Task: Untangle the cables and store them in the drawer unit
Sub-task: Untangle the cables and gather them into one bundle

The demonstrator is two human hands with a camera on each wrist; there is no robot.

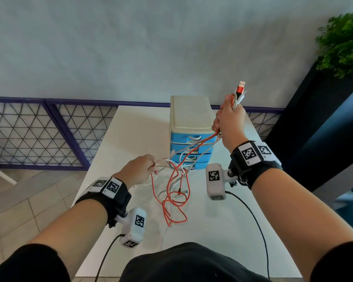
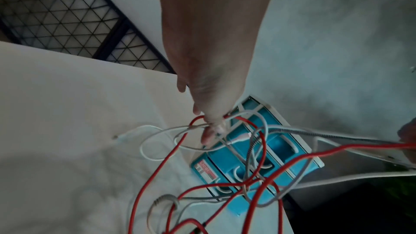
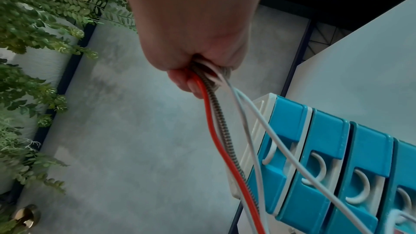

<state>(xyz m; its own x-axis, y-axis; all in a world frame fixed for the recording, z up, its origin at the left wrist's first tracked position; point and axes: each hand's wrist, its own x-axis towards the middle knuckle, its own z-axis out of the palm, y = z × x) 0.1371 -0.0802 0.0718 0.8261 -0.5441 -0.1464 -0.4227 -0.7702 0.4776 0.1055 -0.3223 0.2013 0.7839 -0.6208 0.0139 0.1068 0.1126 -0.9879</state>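
A tangle of cables (image 1: pixel 174 192) hangs over the white table (image 1: pixel 135 135): a red cable (image 2: pixel 157 172), a braided grey one (image 3: pixel 221 125) and white ones (image 2: pixel 155 131). My right hand (image 1: pixel 229 121) is raised beside the drawer unit (image 1: pixel 191 131) and grips the bundle's upper ends (image 3: pixel 202 77), with a red USB plug (image 1: pixel 240 87) sticking up above the fist. My left hand (image 1: pixel 141 168), lower and to the left, pinches loops in the knot (image 2: pixel 213 127). The blue drawers (image 3: pixel 337 157) are all closed.
A purple mesh fence (image 1: pixel 39 133) runs behind the table. Green plants (image 1: pixel 344 43) and a dark planter (image 1: pixel 314 123) stand at the right. The table's left edge drops to a tiled floor (image 1: pixel 18 206). Camera leads (image 1: pixel 255 220) trail from both wrists.
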